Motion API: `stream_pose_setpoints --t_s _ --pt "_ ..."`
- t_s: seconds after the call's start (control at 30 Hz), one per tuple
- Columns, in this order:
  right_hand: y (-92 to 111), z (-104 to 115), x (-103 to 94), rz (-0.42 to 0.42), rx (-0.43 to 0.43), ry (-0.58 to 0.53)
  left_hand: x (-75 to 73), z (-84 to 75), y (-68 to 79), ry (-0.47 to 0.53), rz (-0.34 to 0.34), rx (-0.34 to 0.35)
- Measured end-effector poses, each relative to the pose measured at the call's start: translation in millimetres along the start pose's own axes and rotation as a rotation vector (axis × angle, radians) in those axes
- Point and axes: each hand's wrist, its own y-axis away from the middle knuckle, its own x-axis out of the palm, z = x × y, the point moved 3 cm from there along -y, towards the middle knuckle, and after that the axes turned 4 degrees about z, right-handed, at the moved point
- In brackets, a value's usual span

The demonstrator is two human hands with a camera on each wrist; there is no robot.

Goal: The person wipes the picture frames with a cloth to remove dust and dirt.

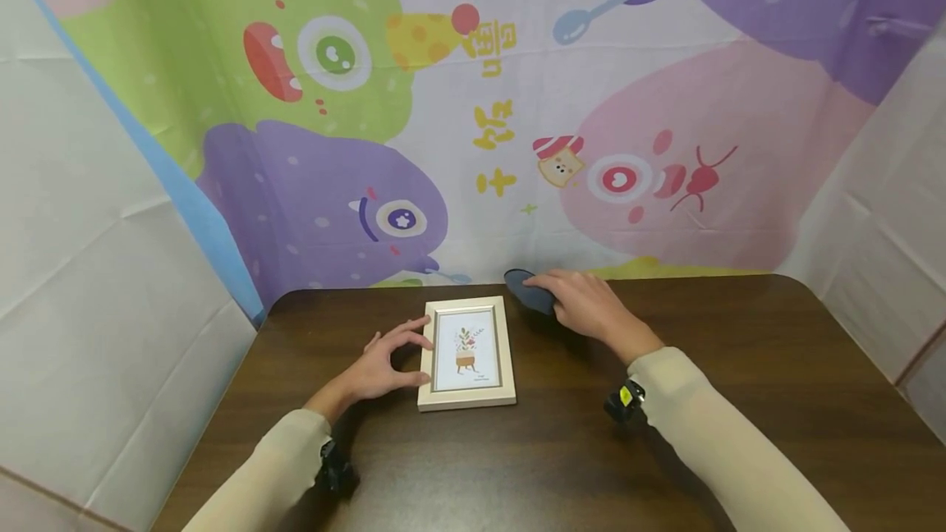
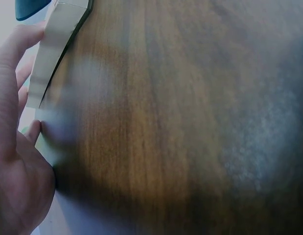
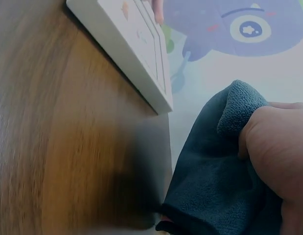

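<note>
A cream picture frame with a potted plant drawing lies face up on the dark wooden table. My left hand is at its left side, thumb and fingers spread along that edge and touching it. In the left wrist view, the fingertips of the left hand meet the frame's pale side. My right hand grips a dark blue-grey cloth beyond the frame's upper right corner. Up close in the right wrist view, the cloth is folded and bunched under the right hand.
The brown table has rounded far corners. Right behind its far edge hangs a cartoon-printed curtain. Pale sheets hang at the left and right sides. Each wrist wears a small black camera.
</note>
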Motion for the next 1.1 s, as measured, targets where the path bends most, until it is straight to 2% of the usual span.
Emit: stream_pose_setpoints --t_s 0.07,0.2,0.27,0.5,0.63,0.77,0.9,1.0,1.1 --pt "-2.9 3.5 0.6 -0.002 -0.008 -0.006 -1.6 -6.1 1.6 0.013 0.006 -0.008" --pt "-7.9 10.8 2.5 -0.003 -0.024 -0.001 1.5 9.2 1.0 0.006 -0.025 0.051" --pt "-9.8 14.4 3.2 -0.001 -0.032 0.001 1.0 8.0 2.7 0.003 -0.026 0.068" --pt "-14.1 26.0 9.7 -0.006 -0.034 -0.024 7.7 39.5 -5.0 0.001 -0.015 0.009" --pt "-15.7 29.6 17.5 -0.016 -0.022 -0.038 8.3 42.7 -5.8 -0.003 -0.016 0.001" --pt "-17.6 30.5 27.3 -0.020 -0.018 -0.046 6.4 32.2 -1.5 -0.010 -0.026 0.024" --pt "-18.7 30.1 37.3 -0.010 -0.011 -0.062 2.1 9.3 4.7 -0.011 -0.028 0.059" --pt "-19.2 29.1 44.1 0.000 -0.007 -0.062 -0.5 -5.7 6.1 0.024 -0.012 0.051" --pt "-21.0 28.3 49.5 0.020 -0.003 -0.069 -1.8 -12.1 5.5 0.036 -0.008 0.040"
